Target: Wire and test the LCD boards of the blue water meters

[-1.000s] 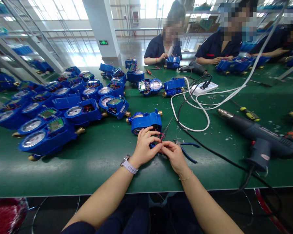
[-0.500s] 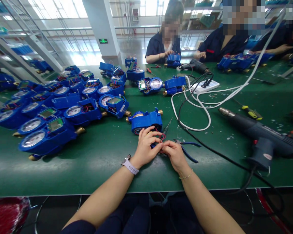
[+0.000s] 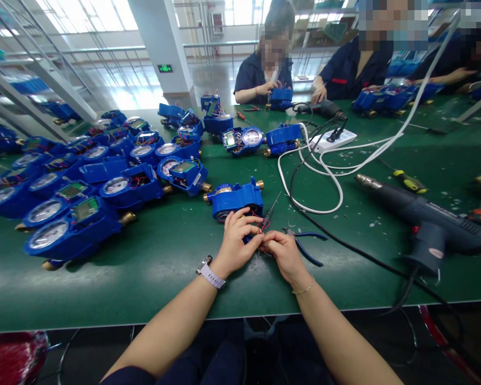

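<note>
A blue water meter (image 3: 237, 201) lies on its side on the green table, brass fittings at both ends. Thin red wires (image 3: 266, 221) come from its near side to my fingertips. My left hand (image 3: 240, 235) rests against the meter's near edge, thumb and index finger pinched on the wires, other fingers spread. From the right, my right hand (image 3: 282, 251) meets it, finger and thumb also closed on the wires; their ends are hidden. Just right of my hands lie blue-handled cutting pliers (image 3: 309, 256). Behind the wires is a thin-shafted screwdriver (image 3: 275, 204).
Many blue meters (image 3: 50, 235) crowd the left side. A heat gun (image 3: 425, 216) lies at right, its black cable crossing the table. Behind it are a yellow-green screwdriver (image 3: 409, 182), a white power strip (image 3: 333, 140) and looped white cable. Co-workers (image 3: 260, 75) sit across.
The view has shifted slightly, moving the scene a little left. My hands keep their pinch on the wires. One co-worker's hand across the table has moved to the far heat gun.
</note>
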Available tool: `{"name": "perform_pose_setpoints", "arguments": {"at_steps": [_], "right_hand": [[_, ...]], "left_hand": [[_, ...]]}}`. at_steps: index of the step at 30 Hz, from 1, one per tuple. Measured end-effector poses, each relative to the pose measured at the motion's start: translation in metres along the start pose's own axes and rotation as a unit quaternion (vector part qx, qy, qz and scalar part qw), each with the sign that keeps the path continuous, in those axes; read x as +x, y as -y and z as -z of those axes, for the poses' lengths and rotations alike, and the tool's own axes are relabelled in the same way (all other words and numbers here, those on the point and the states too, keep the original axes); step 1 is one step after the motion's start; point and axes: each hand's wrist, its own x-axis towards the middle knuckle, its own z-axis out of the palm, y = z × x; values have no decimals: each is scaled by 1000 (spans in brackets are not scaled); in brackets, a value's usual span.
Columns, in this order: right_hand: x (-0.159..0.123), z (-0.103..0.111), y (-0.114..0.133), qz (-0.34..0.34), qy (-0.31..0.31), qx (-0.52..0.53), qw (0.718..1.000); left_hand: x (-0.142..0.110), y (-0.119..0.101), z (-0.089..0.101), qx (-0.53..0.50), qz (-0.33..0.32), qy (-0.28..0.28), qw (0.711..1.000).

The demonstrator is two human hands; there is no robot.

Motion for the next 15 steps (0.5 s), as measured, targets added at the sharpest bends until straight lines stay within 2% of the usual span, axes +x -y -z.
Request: {"name": "perform_pose_setpoints", "arguments": {"at_steps": [6,12,15], "right_hand": [[-3,1,2,-7,-16,17,1000],[-13,-2,4,5,-36,-3,999],[-15,-6,2,13,-50,-10,999]], "left_hand": [[2,4,3,-10,-10,-23,1000],[1,4,3,76,-56,20,995],[0,9,2,97,-78,20,992]]}}
